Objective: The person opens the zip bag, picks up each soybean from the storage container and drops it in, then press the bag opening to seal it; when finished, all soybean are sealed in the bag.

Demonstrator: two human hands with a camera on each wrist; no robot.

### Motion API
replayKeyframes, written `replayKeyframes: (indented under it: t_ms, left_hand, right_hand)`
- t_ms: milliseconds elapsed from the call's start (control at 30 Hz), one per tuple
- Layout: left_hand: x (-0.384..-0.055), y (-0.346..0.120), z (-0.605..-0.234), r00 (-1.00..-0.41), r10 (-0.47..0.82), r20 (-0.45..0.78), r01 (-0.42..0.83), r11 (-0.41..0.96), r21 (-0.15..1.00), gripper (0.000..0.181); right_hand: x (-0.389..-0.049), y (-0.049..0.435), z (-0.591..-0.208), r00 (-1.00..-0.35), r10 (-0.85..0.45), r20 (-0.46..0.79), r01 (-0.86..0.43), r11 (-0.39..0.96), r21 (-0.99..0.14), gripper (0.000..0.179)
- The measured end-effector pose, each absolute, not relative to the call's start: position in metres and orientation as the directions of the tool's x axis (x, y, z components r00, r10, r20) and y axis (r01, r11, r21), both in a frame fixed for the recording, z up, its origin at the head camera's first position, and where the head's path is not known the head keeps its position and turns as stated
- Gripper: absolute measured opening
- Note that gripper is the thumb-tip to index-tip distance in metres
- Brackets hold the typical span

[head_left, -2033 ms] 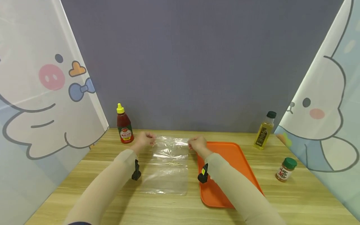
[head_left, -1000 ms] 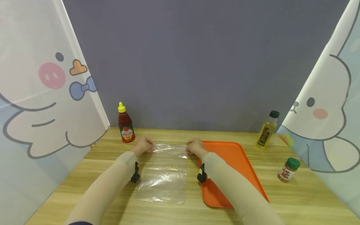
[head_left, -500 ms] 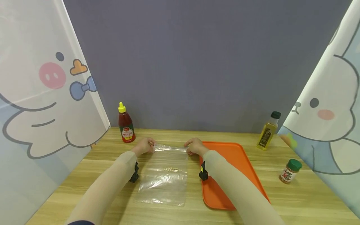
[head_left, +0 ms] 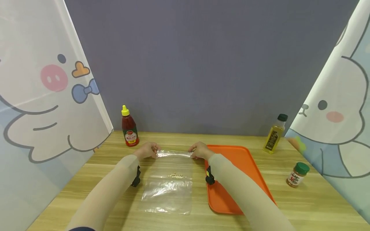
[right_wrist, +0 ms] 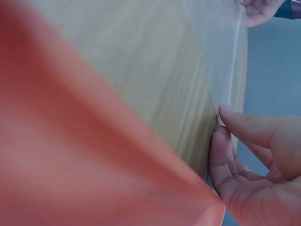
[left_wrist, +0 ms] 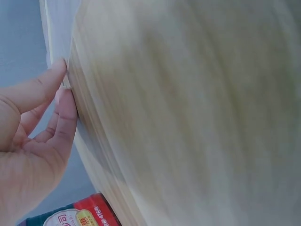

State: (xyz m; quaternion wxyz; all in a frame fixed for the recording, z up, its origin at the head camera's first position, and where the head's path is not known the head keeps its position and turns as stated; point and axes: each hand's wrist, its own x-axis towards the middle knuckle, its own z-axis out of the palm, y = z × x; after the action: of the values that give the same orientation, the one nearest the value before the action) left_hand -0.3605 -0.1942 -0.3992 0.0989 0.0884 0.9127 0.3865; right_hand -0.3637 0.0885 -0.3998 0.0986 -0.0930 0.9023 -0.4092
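Observation:
A clear plastic bag [head_left: 170, 187] lies on the wooden table, with several small pale round pieces [head_left: 176, 175] gathered in a row across its middle. Its far end is gathered into a narrow shiny strip. My left hand [head_left: 147, 150] pinches the left end of that strip between thumb and forefinger. At the other end, my right hand [head_left: 200, 150] does the same beside the orange tray. In the right wrist view, the film stretches from the right thumb and finger [right_wrist: 221, 146] toward the left hand. Whether the pieces are inside the bag or on it, I cannot tell.
Right of the bag lies an orange tray [head_left: 231, 160], partly under my right forearm. A red sauce bottle [head_left: 130, 131] with a yellow cap stands at the back left. An oil bottle [head_left: 274, 136] and a green-capped spice jar [head_left: 297, 175] stand on the right.
Both hands have drawn the bag's far end slightly nearer, and it has narrowed from a wide flap to a thin strip. The pale pieces and near edge have also shifted toward me.

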Motion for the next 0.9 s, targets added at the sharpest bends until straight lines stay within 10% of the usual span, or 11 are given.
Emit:
replayKeyframes:
  t_ms: [900]
  left_hand:
    - [-0.331,-0.187,-0.337,-0.927,0.367,0.081,0.342,0.736,0.584,0.055]
  right_hand:
    - [-0.336,0.184,-0.340,-0.932,-0.339,0.128,-0.313,0.578,-0.753,0.035]
